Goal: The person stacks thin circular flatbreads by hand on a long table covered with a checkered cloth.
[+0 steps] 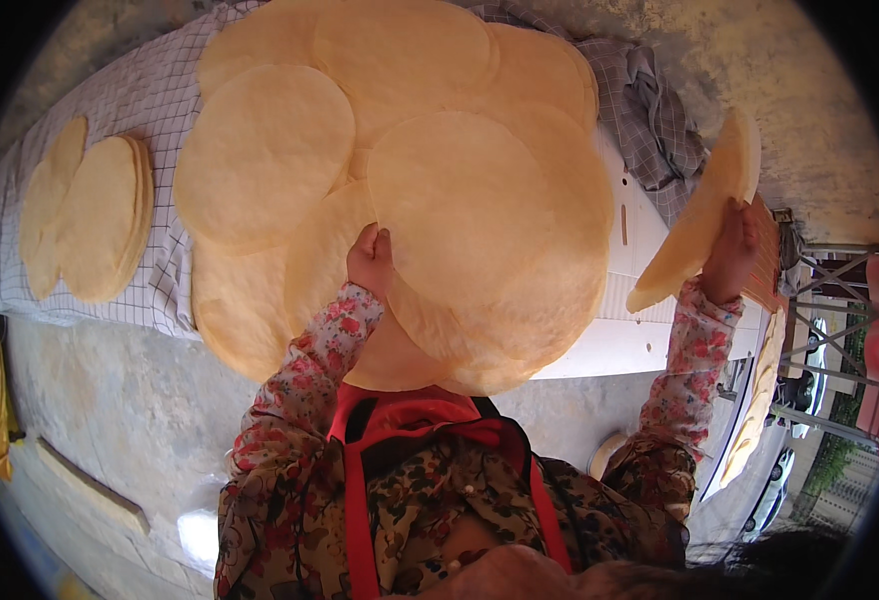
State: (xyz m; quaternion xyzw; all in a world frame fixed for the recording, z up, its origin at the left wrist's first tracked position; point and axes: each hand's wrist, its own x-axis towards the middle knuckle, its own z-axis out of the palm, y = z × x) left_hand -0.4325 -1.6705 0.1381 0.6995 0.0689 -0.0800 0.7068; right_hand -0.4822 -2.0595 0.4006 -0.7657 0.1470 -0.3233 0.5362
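Note:
Large, thin, tan round flatbreads [260, 150] lie overlapping in a broad spread in front of me. My left hand [371, 260] is closed in a pinch at the left edge of a pale top flatbread [470, 200]. Off to the right, my right hand [732, 255] grips another flatbread [705, 205], which is raised and seen nearly edge-on. The fingers of that hand are partly hidden behind it. Both my forearms wear floral sleeves.
At the left, a smaller stack of flatbreads [105, 220] rests on a white checked cloth [165, 110]. A grey checked cloth [650, 110] lies bunched beyond the white tabletop [600, 345]. More flatbread edges [760, 400] show at the right, near a metal frame [840, 340].

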